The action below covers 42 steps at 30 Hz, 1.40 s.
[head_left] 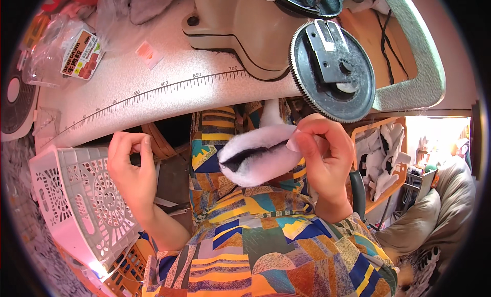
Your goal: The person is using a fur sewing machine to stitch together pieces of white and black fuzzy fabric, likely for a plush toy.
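A white fluffy plush piece (pixel 260 163), long and rounded with a dark slit along it, is in front of my lap. My right hand (pixel 327 154) pinches its right end between thumb and fingers. Off to the left, my left hand (pixel 132 166) is raised beside the table edge, apart from the plush piece. Its fingers are curled in and the index finger meets the thumb. Whatever may be between those fingertips is too small to see.
Beyond my hands is a pale table (pixel 117 87) with a ruler scale along its near edge. A beige machine (pixel 245 26) bears a black toothed disc (pixel 327 92). A white plastic crate (pixel 97 195) stands left; a wooden tray (pixel 381 149) with white plush pieces is right.
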### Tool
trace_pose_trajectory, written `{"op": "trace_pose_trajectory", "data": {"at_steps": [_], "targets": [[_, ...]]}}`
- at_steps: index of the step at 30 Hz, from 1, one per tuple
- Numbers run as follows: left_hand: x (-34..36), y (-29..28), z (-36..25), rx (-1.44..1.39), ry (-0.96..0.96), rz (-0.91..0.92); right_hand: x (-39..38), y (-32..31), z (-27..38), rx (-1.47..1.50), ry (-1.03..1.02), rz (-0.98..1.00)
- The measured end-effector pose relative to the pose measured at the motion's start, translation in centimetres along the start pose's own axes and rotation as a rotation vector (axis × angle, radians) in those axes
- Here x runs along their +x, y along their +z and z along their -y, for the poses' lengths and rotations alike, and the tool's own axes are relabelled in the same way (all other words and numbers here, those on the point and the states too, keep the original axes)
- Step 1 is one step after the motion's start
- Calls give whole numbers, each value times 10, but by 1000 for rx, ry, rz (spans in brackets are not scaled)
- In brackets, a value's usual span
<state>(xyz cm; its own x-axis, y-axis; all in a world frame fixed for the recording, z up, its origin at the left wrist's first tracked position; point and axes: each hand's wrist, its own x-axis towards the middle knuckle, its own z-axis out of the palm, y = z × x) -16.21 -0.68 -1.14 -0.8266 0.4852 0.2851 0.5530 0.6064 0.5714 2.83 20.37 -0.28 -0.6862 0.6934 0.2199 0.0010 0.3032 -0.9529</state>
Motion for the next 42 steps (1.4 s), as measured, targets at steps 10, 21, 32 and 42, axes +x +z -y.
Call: {"op": "trace_pose_trajectory", "data": {"at_steps": [10, 21, 32, 42], "targets": [[-10, 47, -70, -559, 300, 294, 1, 2, -1, 40, 40, -10], [-27, 70, -78, -906, -66, 252, 12, -16, 21, 202, -189, 85], [-26, 67, -74, -831, -17, 264, 23, -7, 10, 191, 92, 424], [-19, 63, -83, -829, -50, 380, 33, -13, 16, -167, -85, 565]]}}
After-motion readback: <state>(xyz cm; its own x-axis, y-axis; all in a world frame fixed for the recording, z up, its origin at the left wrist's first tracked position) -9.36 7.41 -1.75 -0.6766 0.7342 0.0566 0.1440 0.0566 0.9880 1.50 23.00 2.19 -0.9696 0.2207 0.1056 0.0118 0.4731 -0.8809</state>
